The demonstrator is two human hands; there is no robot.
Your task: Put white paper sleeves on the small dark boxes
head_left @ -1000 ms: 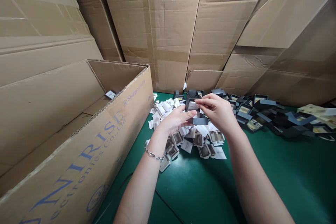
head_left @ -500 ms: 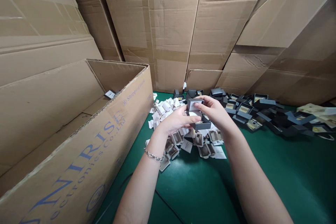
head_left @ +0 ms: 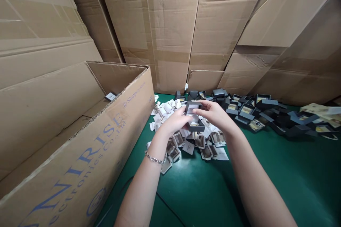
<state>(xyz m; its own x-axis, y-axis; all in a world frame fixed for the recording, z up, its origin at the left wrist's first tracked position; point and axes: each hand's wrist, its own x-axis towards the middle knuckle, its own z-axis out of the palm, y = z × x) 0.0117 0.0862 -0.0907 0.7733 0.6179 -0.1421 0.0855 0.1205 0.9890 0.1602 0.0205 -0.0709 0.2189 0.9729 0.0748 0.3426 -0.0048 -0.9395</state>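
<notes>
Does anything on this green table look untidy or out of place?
Yes, mostly disorder. A pile of white inserts and cards lies loose around the left hand and right hand; farther right, dark hinged boxes are tumbled together, many lids open at differing angles. No clear damage shows.

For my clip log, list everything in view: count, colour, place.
Held box: one, dark grey, centre
Small boxes: many, dark grey, back and right
Inserts and papers: many, white-grey, heaped beneath held box
Carton: one, printed brown, left
Small item: one, white-topped, inside carton
Cardboard: several, brown, back
Flat pieces: some, cream, far right
Table: one, green, beneath
Cable: some, dark, front
Bracelet: one, silver, left wrist
Left hand: one, holding box's left
Right hand: one, holding box's right
</notes>
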